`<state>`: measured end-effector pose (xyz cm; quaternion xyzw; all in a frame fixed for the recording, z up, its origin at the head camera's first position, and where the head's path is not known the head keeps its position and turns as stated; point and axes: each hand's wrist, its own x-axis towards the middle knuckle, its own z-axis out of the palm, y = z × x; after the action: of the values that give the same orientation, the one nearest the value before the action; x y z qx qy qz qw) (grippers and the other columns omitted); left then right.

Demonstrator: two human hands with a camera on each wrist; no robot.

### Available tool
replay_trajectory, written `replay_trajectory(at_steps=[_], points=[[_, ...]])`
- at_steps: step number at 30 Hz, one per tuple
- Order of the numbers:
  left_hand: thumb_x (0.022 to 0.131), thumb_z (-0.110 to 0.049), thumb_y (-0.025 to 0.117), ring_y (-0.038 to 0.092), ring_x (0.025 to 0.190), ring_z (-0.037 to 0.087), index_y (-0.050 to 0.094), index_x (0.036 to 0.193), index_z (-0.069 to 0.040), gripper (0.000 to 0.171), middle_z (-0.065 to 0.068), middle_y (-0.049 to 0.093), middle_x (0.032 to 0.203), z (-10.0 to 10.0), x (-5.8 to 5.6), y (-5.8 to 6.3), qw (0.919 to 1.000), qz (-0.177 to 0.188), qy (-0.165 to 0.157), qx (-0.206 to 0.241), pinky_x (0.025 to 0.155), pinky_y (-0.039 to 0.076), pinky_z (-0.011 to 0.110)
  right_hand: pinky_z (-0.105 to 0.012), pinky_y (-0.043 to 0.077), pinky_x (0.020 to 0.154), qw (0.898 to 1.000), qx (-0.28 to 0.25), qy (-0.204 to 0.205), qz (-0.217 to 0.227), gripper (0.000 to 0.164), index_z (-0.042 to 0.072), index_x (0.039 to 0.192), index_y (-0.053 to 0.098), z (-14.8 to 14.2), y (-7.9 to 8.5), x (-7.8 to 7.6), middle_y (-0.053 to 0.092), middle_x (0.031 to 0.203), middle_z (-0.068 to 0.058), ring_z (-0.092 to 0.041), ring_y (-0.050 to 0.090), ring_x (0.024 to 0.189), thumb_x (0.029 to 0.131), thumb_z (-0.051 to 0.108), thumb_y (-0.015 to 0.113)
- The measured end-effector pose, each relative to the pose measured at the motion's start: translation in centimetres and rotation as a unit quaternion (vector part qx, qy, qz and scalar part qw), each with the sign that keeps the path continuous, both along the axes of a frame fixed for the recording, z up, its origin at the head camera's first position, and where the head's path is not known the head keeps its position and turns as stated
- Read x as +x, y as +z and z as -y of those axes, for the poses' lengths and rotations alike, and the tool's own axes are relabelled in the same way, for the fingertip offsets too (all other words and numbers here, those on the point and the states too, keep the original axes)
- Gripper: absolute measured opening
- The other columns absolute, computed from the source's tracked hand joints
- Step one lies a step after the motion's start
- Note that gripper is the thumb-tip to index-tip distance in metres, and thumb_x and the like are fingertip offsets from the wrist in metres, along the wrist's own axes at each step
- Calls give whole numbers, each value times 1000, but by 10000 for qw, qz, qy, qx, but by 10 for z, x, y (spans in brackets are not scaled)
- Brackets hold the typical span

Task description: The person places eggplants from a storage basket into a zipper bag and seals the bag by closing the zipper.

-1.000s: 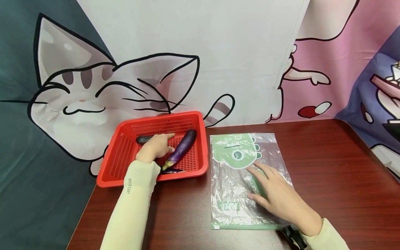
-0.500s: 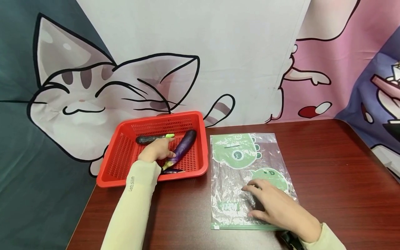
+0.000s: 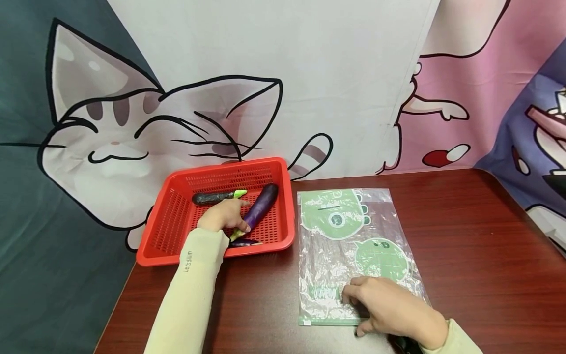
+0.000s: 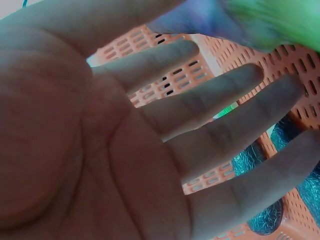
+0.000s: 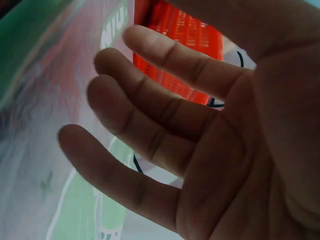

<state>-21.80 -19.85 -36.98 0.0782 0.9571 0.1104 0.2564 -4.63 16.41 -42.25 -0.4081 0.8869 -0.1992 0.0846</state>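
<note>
My left hand (image 3: 224, 214) reaches into a red plastic basket (image 3: 290, 211), its thumb over the stem-end half of a purple eggplant (image 3: 264, 202). In the left wrist view its fingers extend over the basket floor, and the eggplant's green cap (image 4: 280, 22) shows beyond the thumb. Behind the hand lies a dark, cucumber-like vegetable (image 3: 212, 197) with a bright green end. A second eggplant (image 3: 245, 242) lies along the near wall, partly hidden. My right hand (image 3: 391, 306) hovers low over the near edge of a clear zip bag (image 3: 327, 265), fingers loosely bent, holding nothing.
The zip bag lies flat right of the basket, with green cartoon prints and a green zip strip (image 3: 331, 322) along its near edge. Both rest on a dark red-brown table (image 3: 477, 236). A cloth backdrop (image 3: 345, 98) with cartoon drawings hangs behind.
My right hand has moved toward the bag's near edge, its fingers bending more. My left hand has drawn back slightly, uncovering the dark vegetable, and its thumb has come over the eggplant.
</note>
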Motion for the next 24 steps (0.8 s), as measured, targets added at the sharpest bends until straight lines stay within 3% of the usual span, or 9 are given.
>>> replay_trajectory(at_steps=[7,15,20,24], points=[[74,-18,89,62,83,21,44,153,-13,91,13,68,111,1,1,-2,9998,147,131,75,82,51,39,-25,43,59,9997,227,104,51,45,27,87,60,4,-4,3,47,79,19,3,43,70,56,25,94],[72,-18,90,63,80,19,40,154,-13,97,11,69,108,0,1,-2,9999,154,13,-71,81,52,38,-24,38,56,9997,219,15,98,44,27,78,54,5,-8,4,43,74,19,1,40,67,56,8,87],[75,-13,87,63,73,18,39,155,-13,94,11,67,106,-1,0,-1,9997,173,-13,-142,67,52,32,-23,40,57,9999,80,66,99,40,27,76,58,4,-8,2,46,76,19,2,41,67,58,6,85],[77,-14,86,62,80,20,40,154,-12,90,13,66,114,-2,1,0,9997,155,-25,-168,70,51,32,-21,45,60,9998,-74,132,163,30,26,77,67,1,-6,1,56,81,21,5,47,69,65,5,85]])
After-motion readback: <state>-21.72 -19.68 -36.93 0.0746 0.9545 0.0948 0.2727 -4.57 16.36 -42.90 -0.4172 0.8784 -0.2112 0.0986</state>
